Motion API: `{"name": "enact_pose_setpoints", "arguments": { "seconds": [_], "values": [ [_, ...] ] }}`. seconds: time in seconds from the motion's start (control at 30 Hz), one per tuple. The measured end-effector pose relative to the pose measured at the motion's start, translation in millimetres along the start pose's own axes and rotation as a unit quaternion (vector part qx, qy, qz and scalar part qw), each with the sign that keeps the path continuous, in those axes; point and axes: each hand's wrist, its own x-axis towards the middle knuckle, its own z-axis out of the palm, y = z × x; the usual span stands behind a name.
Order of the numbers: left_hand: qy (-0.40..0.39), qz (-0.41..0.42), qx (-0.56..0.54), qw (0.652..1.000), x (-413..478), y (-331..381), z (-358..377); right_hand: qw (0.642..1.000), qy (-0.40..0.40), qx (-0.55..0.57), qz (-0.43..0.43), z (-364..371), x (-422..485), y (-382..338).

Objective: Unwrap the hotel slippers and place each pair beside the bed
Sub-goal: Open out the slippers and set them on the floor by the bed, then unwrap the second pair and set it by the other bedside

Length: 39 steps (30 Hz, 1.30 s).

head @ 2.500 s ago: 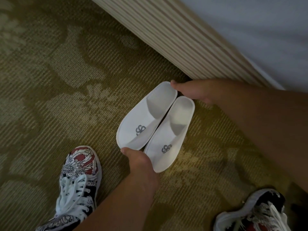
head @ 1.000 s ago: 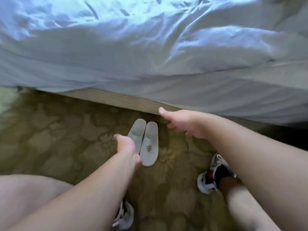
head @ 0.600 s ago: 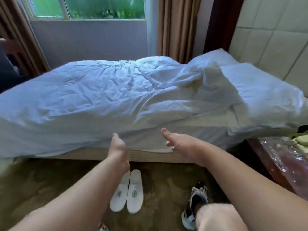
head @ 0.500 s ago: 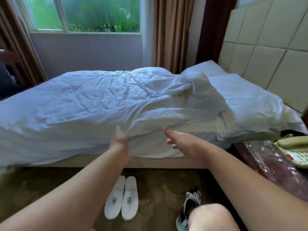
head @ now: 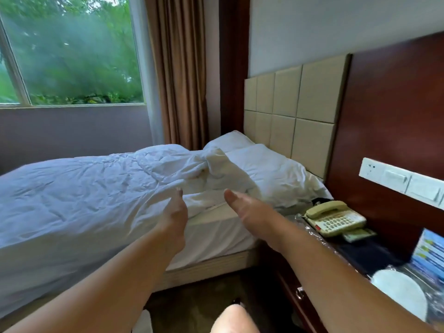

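Behind the bed's far side we see a window [head: 72, 56] full of green, with a brown curtain [head: 180, 68] hanging at its right. The bed [head: 72, 200] lies across the view under a rumpled white duvet. On the floor below the bed's near edge, a white scrap [head: 144, 320] peeks out beneath our left forearm. It looks like the tip of a slipper, but the rest is hidden. Our left hand [head: 174, 215] hangs in the air over the bed's near edge, fingers loose and holding nothing. Our right hand [head: 245, 210] hangs just beside it, thumb out, palm empty. The two hands do not touch. At the head of the bed stands a padded beige headboard [head: 288, 116]. Right of the bed, a cream telephone [head: 334, 218] sits on a dark table [head: 300, 284], below a white switch panel [head: 403, 181].
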Motion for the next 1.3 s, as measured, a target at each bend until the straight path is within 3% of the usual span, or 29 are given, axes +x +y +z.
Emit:
{"name": "enact_pose_setpoints", "arguments": {
  "seconds": [0.53,0.63,0.8,1.0,1.13,1.3],
  "values": [
    [-0.21,0.07,0.097,0.97,-72,-48,143,0.98,0.187,0.008,0.072,-109,-91,71],
    [-0.228,0.073,0.17,0.956,-76,-67,158,0.972,0.216,-0.015,0.094,-119,-102,94],
    [-0.275,0.129,0.32,0.898,-82,-101,173,0.94,0.27,-0.111,0.179,-134,-121,149],
    [-0.319,0.235,0.492,0.775,-93,-127,182,0.89,0.271,-0.182,0.317,-134,-137,225],
    [-0.333,0.278,0.558,0.707,-96,-135,182,0.832,0.293,-0.223,0.414,-128,-140,266],
    [-0.34,0.283,0.585,0.68,-83,-139,176,0.791,0.29,-0.183,0.507,-118,-145,308]
  ]
}}
